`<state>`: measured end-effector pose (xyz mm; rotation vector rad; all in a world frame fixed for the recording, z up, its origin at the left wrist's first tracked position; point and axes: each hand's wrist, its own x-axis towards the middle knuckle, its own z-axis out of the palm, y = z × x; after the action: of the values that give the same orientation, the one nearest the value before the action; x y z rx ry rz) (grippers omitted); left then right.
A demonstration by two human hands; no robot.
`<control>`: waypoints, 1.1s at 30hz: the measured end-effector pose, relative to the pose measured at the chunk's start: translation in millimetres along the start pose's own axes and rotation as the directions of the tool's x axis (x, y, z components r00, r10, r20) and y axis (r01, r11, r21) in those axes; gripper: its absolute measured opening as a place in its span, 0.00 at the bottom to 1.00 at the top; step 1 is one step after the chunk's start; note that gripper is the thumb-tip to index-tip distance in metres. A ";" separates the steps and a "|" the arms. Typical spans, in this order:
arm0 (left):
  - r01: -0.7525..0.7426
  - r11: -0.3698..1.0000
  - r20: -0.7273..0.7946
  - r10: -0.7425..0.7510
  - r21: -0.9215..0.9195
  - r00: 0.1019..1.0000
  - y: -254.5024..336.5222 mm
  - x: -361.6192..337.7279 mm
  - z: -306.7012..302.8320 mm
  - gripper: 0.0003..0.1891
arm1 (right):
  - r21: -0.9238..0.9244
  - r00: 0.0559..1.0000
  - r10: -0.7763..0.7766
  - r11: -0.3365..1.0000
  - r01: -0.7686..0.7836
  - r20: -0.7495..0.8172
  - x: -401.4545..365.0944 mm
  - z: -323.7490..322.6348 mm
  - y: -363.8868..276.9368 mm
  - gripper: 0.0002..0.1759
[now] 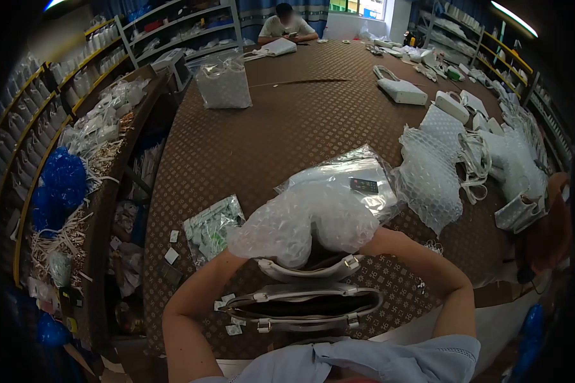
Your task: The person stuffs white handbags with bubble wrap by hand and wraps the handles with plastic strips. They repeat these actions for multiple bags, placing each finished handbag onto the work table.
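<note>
Both forearms reach forward to a bunched sheet of clear bubble wrap (300, 220) over the brown patterned table. The wrap covers my left hand at its left end and my right hand at its right end, so the fingers of both are hidden. Just below the wrap is the top of a white handbag (287, 271) with a handle and gold-coloured fitting. Nearer to me, a second white handbag (303, 309) stands with its dark inside showing. Beyond the wrap lie clear plastic bags (380, 169) with a small black item (364, 185) on them.
More bubble wrap (428, 172) and several white bags lie at the right. A packet of small green-and-white pouches (217, 226) is at the left. A wrapped bag (223, 86) stands farther back. Another person (286, 25) sits at the far edge. Shelves line both sides.
</note>
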<state>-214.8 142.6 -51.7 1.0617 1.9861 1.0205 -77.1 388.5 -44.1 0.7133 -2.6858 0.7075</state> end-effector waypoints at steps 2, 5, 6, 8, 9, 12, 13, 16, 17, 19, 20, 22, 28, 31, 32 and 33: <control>-0.013 0.453 0.033 0.093 -0.892 0.995 -16.5 -7.8 1.4 0.18 | -0.076 0.991 0.062 0.996 -0.053 0.117 22.6 -1.9 -1.1 0.18; -0.589 0.732 0.085 0.600 0.342 0.795 -104.9 1.8 2.0 0.19 | -0.168 0.941 0.190 0.975 -0.147 0.281 35.9 4.2 -12.6 0.18; -0.597 0.727 0.091 0.606 0.340 0.790 -78.3 -9.4 -2.1 0.19 | -0.174 0.940 0.198 0.973 -0.154 0.276 31.3 4.0 -10.8 0.18; -0.147 0.939 0.056 0.136 0.311 0.989 -2.6 -46.8 -21.4 0.23 | -0.039 0.993 0.045 0.998 -0.041 0.113 28.3 5.5 -3.5 0.17; -0.143 0.937 0.054 0.133 0.318 0.990 -10.2 -48.1 -24.3 0.23 | -0.037 0.993 0.040 0.999 -0.036 0.108 34.4 -9.8 -19.0 0.17; -0.084 0.991 0.008 0.083 0.109 0.996 -24.2 -56.9 -18.8 0.24 | 0.097 0.926 0.111 0.983 -0.156 0.360 26.8 -42.1 -43.4 0.16; -0.054 0.982 -0.081 0.069 0.179 0.994 -3.6 -54.8 -15.0 0.23 | 0.213 0.940 0.013 0.973 -0.090 0.341 0.7 -34.0 -18.8 0.17; -0.051 0.965 -0.221 0.111 0.258 0.969 3.9 -53.3 -13.9 0.22 | -0.014 0.509 0.326 0.852 -0.523 0.797 5.3 -92.5 -27.9 0.23; -0.085 0.959 -0.255 0.157 0.272 0.954 2.2 -54.3 -12.5 0.22 | -0.275 0.291 0.437 0.843 -0.461 0.851 15.3 -123.8 -43.9 0.24; -0.105 0.913 -0.225 0.207 0.395 0.952 2.1 -54.9 -11.9 0.21 | -0.244 0.607 0.589 0.794 -0.556 0.533 3.8 -176.2 -74.3 0.27; -0.132 0.847 -0.180 0.258 0.514 0.949 2.9 -53.3 -11.2 0.21 | -0.240 0.756 0.564 0.825 -0.511 0.331 4.6 -187.5 -86.5 0.31; -0.117 0.895 -0.140 0.194 0.431 0.971 22.4 -52.5 -13.0 0.22 | -0.302 0.936 0.351 0.895 -0.329 0.018 18.4 -185.1 -99.1 0.42; -0.168 0.875 -0.083 0.146 -0.454 0.986 29.5 -48.0 -4.2 0.25 | -0.424 0.986 -0.056 0.898 0.119 0.158 116.1 -83.9 -96.1 0.60; -0.175 0.933 -0.129 0.140 -0.315 0.982 17.5 -58.2 -11.2 0.26 | -0.213 0.835 0.088 0.976 0.036 0.544 133.6 -60.2 -101.3 0.53; -0.134 0.935 -0.120 0.099 -0.329 0.988 0.2 -56.2 -10.6 0.22 | -0.182 0.802 0.113 0.983 -0.005 0.586 127.5 -59.4 -110.3 0.46; -0.093 0.933 -0.111 0.058 -0.348 0.992 -17.2 -53.9 -8.0 0.19 | -0.155 0.763 0.137 0.987 -0.048 0.632 120.4 -57.4 -116.1 0.40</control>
<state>-202.9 86.7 -52.8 0.9078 1.7571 1.4339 -109.9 283.3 94.2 0.9270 -3.3722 0.3267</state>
